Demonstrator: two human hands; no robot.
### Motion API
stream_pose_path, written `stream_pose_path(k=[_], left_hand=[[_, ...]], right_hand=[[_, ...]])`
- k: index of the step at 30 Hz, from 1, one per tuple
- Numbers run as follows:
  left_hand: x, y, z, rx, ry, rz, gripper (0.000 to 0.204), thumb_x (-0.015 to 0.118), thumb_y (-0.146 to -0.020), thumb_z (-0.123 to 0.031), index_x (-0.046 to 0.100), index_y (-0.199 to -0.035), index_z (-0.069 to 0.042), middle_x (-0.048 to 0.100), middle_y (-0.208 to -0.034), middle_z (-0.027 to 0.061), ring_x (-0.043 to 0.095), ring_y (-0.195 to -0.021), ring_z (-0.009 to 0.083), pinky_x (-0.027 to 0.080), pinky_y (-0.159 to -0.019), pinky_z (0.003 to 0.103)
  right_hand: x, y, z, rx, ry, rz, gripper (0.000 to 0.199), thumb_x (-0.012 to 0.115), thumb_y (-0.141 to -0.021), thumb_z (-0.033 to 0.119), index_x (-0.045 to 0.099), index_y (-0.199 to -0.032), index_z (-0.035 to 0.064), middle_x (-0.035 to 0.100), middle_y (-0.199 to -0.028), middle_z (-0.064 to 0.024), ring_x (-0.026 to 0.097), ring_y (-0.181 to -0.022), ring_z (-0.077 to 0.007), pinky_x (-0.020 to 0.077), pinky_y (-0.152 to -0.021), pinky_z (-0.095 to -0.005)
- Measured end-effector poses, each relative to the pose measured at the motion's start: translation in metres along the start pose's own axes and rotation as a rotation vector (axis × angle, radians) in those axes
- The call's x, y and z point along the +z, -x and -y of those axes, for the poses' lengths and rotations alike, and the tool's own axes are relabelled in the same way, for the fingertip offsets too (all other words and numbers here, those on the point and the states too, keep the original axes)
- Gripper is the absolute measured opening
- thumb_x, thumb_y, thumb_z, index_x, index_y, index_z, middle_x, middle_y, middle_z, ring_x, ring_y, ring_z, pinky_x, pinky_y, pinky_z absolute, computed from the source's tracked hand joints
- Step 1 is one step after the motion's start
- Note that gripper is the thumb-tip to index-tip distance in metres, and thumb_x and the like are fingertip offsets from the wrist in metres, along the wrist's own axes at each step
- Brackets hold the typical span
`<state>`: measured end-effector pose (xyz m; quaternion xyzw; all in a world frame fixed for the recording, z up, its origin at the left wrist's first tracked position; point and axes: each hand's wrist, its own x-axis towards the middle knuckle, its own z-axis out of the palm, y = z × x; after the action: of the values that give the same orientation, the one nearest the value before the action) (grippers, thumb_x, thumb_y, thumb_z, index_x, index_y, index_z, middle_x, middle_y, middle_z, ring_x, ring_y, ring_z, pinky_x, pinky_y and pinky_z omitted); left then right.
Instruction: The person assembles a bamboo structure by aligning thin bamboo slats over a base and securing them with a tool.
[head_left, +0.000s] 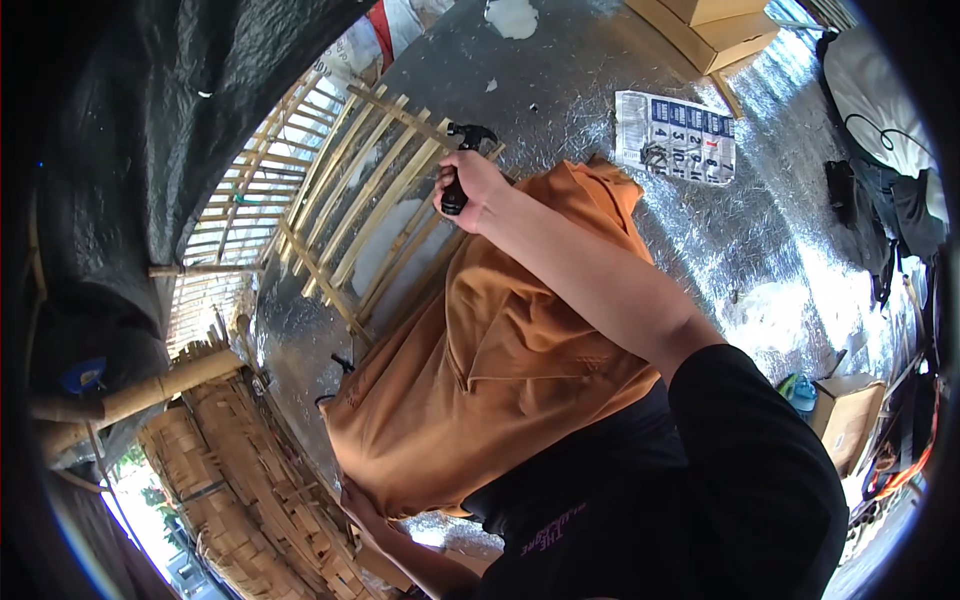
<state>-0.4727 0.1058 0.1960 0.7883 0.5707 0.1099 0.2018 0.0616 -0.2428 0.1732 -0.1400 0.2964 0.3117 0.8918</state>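
My right hand [470, 190] is closed around the black grip of a claw hammer [472, 136], its dark head raised above the end of a bamboo slat frame [390, 190]. Several light strips make up that frame, with crosspieces at both ends. Beside it, orange-brown cloth [480, 370] covers my lap and legs. At the cloth's lower left edge is my left hand [360, 505], low against the fabric. Its fingers are mostly hidden, so whether it holds anything does not show.
Woven bamboo matting [230, 460] lies to the left beneath a thick bamboo pole [170, 385]. A slatted bamboo wall [235, 225] stands beyond the frame. On the silvery floor sheet lies a calendar page [675, 138]. Cardboard boxes [720, 40] sit at the far side.
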Motion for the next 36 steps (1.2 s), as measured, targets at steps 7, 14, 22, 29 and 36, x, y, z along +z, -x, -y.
stream_pose_path(k=[7,14,22,29,36], left_hand=[[0.005,0.027,-0.030,-0.113,0.151,0.165,0.051,0.050,-0.101,-0.040,0.064,-0.115,0.007,0.068,-0.107,0.0195,0.062,-0.091,0.0262,0.049,-0.084,0.038],[-0.019,-0.005,-0.046,0.331,-0.217,-0.102,0.014,0.056,-0.095,-0.015,0.062,-0.100,-0.003,0.065,-0.094,0.0138,0.063,-0.085,0.0261,0.050,-0.079,0.039],[0.013,0.029,-0.291,0.593,0.140,0.586,0.052,0.045,-0.104,-0.027,0.034,-0.152,-0.012,0.055,-0.138,0.0159,0.057,-0.118,0.0268,0.044,-0.099,0.039],[0.160,0.051,-0.377,1.069,-0.216,0.836,0.046,0.051,-0.098,-0.015,0.044,-0.142,-0.004,0.056,-0.134,0.0220,0.058,-0.118,0.0347,0.047,-0.099,0.042],[0.212,0.041,-0.323,1.323,-0.273,0.844,0.053,0.057,-0.080,-0.007,0.050,-0.132,-0.003,0.061,-0.116,0.0183,0.059,-0.106,0.0382,0.047,-0.093,0.050]], right_hand=[[-0.010,-0.005,0.007,0.004,-0.015,-0.018,0.017,0.055,-0.089,0.006,0.043,-0.079,0.0124,0.042,-0.070,0.0025,0.043,-0.056,-0.0082,0.0391,-0.054,-0.0277],[-0.002,-0.003,0.001,0.019,-0.013,0.001,0.017,0.053,-0.088,0.004,0.043,-0.076,0.0124,0.041,-0.066,0.0030,0.043,-0.054,-0.0086,0.0386,-0.050,-0.0281],[-0.006,-0.008,0.001,-0.046,0.052,-0.009,0.017,0.056,-0.090,0.007,0.043,-0.080,0.0117,0.045,-0.072,0.0018,0.046,-0.057,-0.0086,0.0412,-0.053,-0.0283],[-0.005,-0.007,-0.001,-0.082,0.079,-0.031,0.016,0.056,-0.090,0.007,0.044,-0.083,0.0115,0.046,-0.072,0.0008,0.048,-0.058,-0.0083,0.0431,-0.054,-0.0278],[-0.003,-0.009,0.009,-0.046,0.106,0.018,0.014,0.059,-0.090,0.008,0.046,-0.084,0.0101,0.047,-0.073,0.0014,0.049,-0.061,-0.0086,0.0436,-0.057,-0.0285]])
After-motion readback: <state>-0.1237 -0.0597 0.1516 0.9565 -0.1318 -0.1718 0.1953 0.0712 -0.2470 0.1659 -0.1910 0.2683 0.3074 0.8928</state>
